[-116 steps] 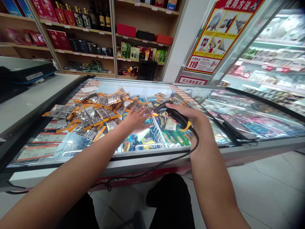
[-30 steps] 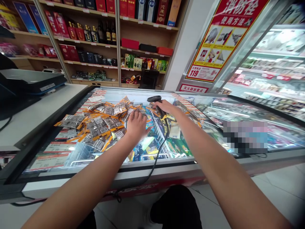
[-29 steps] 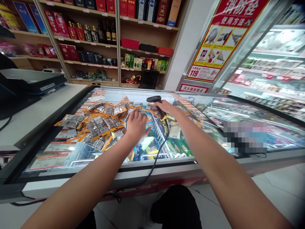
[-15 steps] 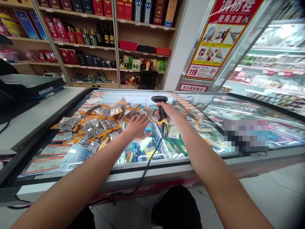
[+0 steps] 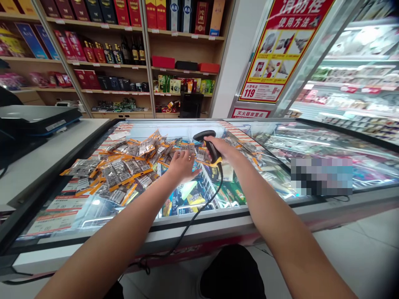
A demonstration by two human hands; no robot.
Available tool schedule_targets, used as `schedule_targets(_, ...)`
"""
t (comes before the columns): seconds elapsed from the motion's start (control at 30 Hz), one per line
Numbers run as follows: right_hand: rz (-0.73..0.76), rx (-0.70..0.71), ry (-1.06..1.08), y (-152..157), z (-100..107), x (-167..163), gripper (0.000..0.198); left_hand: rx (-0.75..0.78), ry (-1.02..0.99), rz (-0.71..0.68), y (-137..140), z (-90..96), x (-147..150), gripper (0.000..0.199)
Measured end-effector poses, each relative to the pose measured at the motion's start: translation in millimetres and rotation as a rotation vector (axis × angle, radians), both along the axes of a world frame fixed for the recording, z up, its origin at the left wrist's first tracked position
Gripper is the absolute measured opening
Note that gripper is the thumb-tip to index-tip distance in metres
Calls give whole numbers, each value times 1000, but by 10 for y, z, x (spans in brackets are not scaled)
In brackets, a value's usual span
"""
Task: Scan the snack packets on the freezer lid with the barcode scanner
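Observation:
My right hand (image 5: 222, 148) grips a black handheld barcode scanner (image 5: 213, 152) with a yellow trim at its base. The scanner's head tilts to the left, over the freezer's glass top, and a cord runs down from its handle. My left hand (image 5: 182, 166) is to the left of the scanner, palm down, its thumb held apart from the fingers. Its fingertips are at the edge of several small snack packets (image 5: 187, 148); whether they touch one I cannot tell. A heap of silver and orange packets (image 5: 121, 169) lies left of this hand, and one packet (image 5: 202, 155) lies just behind the scanner's handle.
The chest freezer (image 5: 199, 222) has a glass lid with bagged goods beneath. More packets (image 5: 249, 146) lie to the right. The scanner cord (image 5: 190, 222) hangs over the front edge. A counter with a scale (image 5: 37, 118) stands left; stocked shelves (image 5: 183, 70) rise behind.
The scanner has turned in my right hand's grip, its head moving left and down and its base swinging right. My left hand's fingers have drawn closer together. The view has shifted slightly.

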State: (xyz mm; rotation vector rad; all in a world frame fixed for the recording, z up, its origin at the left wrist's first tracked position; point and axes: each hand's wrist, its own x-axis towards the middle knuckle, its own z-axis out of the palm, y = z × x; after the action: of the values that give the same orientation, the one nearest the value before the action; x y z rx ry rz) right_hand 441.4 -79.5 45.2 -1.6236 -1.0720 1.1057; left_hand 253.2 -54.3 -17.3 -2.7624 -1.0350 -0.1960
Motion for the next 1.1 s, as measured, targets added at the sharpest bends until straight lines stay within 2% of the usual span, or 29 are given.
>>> schedule_targets(0.07, 20, -106, 117, -38, 61, -6, 35, 6, 3, 7, -45, -23, 6, 80)
schedule_targets(0.13, 48, -155, 192, -56, 94, -21, 37, 0, 20, 14, -64, -29, 12, 79)
schedule_targets(0.3, 102, -146, 215, -34, 70, -53, 39, -39, 43, 13, -44, -14, 11, 75)
schedule_targets(0.57, 101, -139, 261, -26, 42, -32, 38, -18, 24, -1, -51, -14, -16, 76)
schedule_targets(0.63, 61, -111, 282, -9, 38, -9, 35, 24, -6, -52, -52, -20, -13, 71)
schedule_targets(0.73, -52, -22, 300, 17, 47, 21, 33, 0, -6, -237, -54, -33, 15, 63)
schedule_targets(0.8, -109, 23, 289, 22, 63, 36, 33, -75, 27, -303, -63, -40, 45, 63)
schedule_targets(0.9, -121, 49, 241, 0, 88, 58, 33, -104, 48, -240, -83, -40, 81, 69)
schedule_targets(1.1, -12, -163, 1, -93, 118, 91, 35, -104, 51, -187, -94, -19, 73, 73)
